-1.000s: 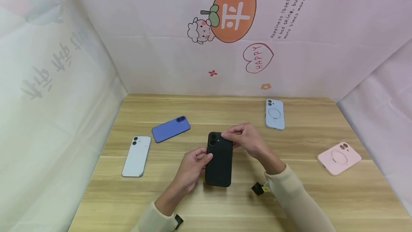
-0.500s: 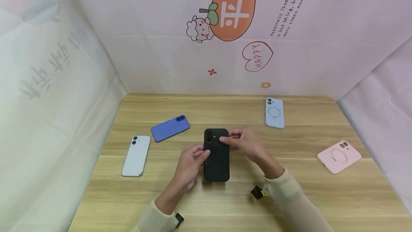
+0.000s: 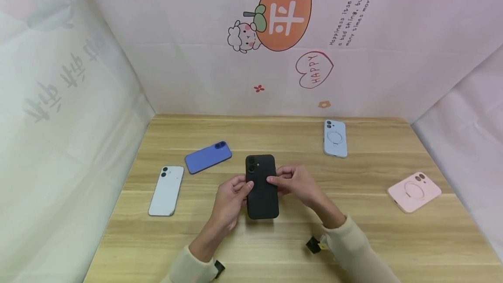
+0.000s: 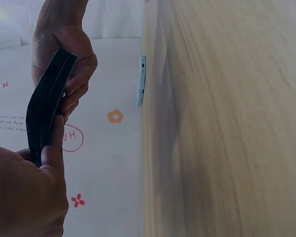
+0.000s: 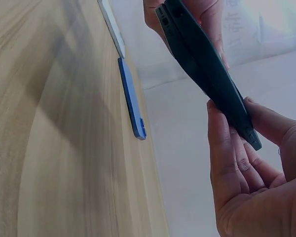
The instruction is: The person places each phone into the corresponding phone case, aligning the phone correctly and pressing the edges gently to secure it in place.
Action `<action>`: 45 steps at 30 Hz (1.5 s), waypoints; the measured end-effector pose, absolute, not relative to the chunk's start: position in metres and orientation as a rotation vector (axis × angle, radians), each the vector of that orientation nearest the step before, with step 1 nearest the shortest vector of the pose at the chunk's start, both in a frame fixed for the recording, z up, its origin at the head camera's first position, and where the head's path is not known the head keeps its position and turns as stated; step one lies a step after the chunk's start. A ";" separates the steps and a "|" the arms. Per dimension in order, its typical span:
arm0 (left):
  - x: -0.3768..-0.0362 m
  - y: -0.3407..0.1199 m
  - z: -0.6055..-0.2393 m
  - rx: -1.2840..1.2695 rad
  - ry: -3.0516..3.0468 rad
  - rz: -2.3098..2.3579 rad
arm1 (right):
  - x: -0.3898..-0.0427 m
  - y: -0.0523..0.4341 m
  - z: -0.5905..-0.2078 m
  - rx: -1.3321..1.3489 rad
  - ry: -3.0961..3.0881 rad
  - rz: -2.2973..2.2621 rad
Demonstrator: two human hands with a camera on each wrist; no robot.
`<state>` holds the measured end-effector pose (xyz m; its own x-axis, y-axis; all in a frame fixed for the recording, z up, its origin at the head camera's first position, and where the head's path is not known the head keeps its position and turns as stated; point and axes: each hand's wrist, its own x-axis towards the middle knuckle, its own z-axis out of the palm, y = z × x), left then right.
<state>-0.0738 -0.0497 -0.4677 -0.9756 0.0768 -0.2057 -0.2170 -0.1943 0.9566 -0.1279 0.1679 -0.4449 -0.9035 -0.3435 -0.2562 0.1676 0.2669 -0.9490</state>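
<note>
A black phone in a black case (image 3: 262, 199) is held above the table between both hands, its camera corner at the upper left in the head view. My left hand (image 3: 229, 201) grips the left long edge, thumb on the back and fingers underneath. From the opposite side my right hand (image 3: 300, 184) pinches the right edge, its thumb pressing the back near the middle. Seen edge-on in the right wrist view, the case (image 5: 214, 64) and the phone body show as two dark layers with a seam between them. Most of the phone's underside is hidden in the head view.
Left of the hands lie a white phone (image 3: 166, 191) and a blue phone (image 3: 208, 157). A light blue phone case (image 3: 335, 139) with a ring lies at the back right, a pink one (image 3: 414, 192) farther right. Cloth walls (image 3: 196, 73) enclose the wooden table (image 3: 373, 160).
The black phone has shifted slightly left and away from the body. My right thumb has slid from beside the camera corner down the right edge toward the middle of the back.
</note>
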 end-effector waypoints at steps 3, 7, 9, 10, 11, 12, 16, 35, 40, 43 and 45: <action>-0.074 -0.050 -0.468 -0.168 1.856 2.280 | -0.127 0.168 -0.447 -0.159 2.147 -1.675; -0.073 -0.050 -0.469 -0.159 1.852 2.263 | -0.125 0.169 -0.447 -0.174 2.163 -1.680; -0.073 -0.051 -0.468 -0.154 1.842 2.249 | -0.124 0.169 -0.446 -0.191 2.168 -1.679; -0.073 -0.051 -0.468 -0.148 1.835 2.243 | -0.123 0.169 -0.445 -0.199 2.169 -1.680; -0.073 -0.051 -0.468 -0.138 1.829 2.240 | -0.123 0.170 -0.444 -0.207 2.170 -1.680; -0.073 -0.052 -0.468 -0.132 1.817 2.237 | -0.123 0.170 -0.443 -0.217 2.170 -1.680; -0.075 -0.055 -0.466 -0.097 1.774 2.224 | -0.122 0.170 -0.440 -0.233 2.157 -1.683; -0.083 -0.065 -0.461 -0.045 1.837 2.144 | -0.116 0.165 -0.439 -0.265 2.190 -1.636; -0.083 -0.065 -0.459 -0.069 1.840 2.184 | -0.113 0.163 -0.440 -0.252 2.177 -1.687; -0.082 -0.064 -0.459 -0.094 1.831 2.216 | -0.110 0.163 -0.442 -0.244 2.179 -1.676; -0.082 -0.064 -0.458 -0.115 1.838 2.240 | -0.108 0.164 -0.443 -0.250 2.183 -1.659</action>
<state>-0.0823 -0.0639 -0.4585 -0.9679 0.1351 -0.2121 -0.2344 -0.1790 0.9555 -0.1080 0.1637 -0.4427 -0.9096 -0.3668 -0.1953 0.0899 0.2850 -0.9543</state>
